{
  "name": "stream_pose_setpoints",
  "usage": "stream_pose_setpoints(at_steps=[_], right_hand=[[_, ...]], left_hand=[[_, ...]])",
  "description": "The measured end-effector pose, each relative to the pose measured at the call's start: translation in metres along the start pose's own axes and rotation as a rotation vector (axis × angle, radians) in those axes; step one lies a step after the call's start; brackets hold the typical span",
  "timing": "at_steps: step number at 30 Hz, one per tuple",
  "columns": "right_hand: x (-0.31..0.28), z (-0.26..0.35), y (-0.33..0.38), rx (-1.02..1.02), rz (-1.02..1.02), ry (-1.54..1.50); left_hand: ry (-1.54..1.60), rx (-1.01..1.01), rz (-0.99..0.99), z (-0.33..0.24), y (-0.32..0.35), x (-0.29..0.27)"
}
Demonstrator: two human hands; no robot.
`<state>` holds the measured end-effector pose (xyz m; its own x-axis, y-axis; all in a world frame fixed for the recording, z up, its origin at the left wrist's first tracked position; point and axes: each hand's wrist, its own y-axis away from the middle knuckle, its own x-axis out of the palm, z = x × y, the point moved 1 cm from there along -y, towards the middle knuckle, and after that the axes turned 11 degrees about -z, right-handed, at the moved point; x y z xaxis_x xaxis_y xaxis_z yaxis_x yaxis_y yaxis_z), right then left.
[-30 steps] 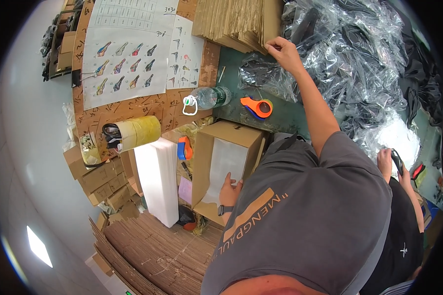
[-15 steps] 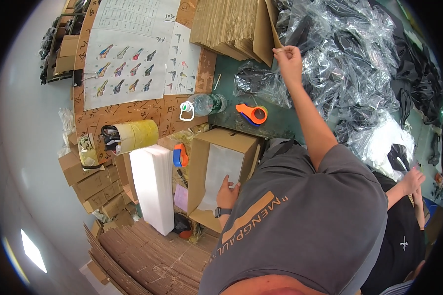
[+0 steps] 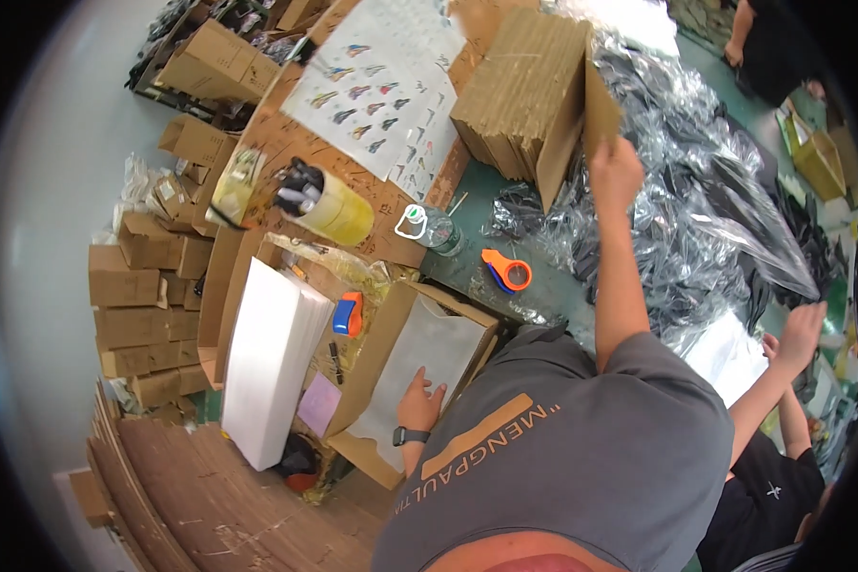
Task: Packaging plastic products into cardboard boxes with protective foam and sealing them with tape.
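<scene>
My right hand (image 3: pixel 616 176) reaches far out and pinches the edge of a brown cardboard sheet (image 3: pixel 601 107), at the side of a thick stack of cardboard sheets (image 3: pixel 524 91). The sheet stands tilted away from the stack. My left hand (image 3: pixel 419 400), with a dark watch on the wrist, is over an open cardboard box (image 3: pixel 377 367) close to my body. Its fingers are apart and it holds nothing. A whitish sheet (image 3: pixel 427 348) lies inside that box, under or beside the fingers; whether they touch it I cannot tell.
Clear plastic bags with dark items (image 3: pixel 677 210) are heaped on the right. An orange tape dispenser (image 3: pixel 510 275), a plastic bottle (image 3: pixel 440 234) and a pen holder (image 3: pixel 338 210) stand ahead. White foam sheets (image 3: pixel 272 367) are at left. A co-worker's hand (image 3: pixel 799 336) works at right.
My view has turned, shifting the table across the picture. My right hand has drawn the cardboard sheet further from the stack. My left hand stays at the box.
</scene>
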<state>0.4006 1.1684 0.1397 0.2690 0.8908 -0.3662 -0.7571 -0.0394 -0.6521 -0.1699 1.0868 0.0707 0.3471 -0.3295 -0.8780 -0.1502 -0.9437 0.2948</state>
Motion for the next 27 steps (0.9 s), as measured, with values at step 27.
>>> stream_pose_setpoints(at_steps=[27], right_hand=[[-0.227,0.115,-0.068,0.165,0.903,-0.485]], left_hand=[[1.530,0.284,-0.133,0.127,0.015,-0.146]])
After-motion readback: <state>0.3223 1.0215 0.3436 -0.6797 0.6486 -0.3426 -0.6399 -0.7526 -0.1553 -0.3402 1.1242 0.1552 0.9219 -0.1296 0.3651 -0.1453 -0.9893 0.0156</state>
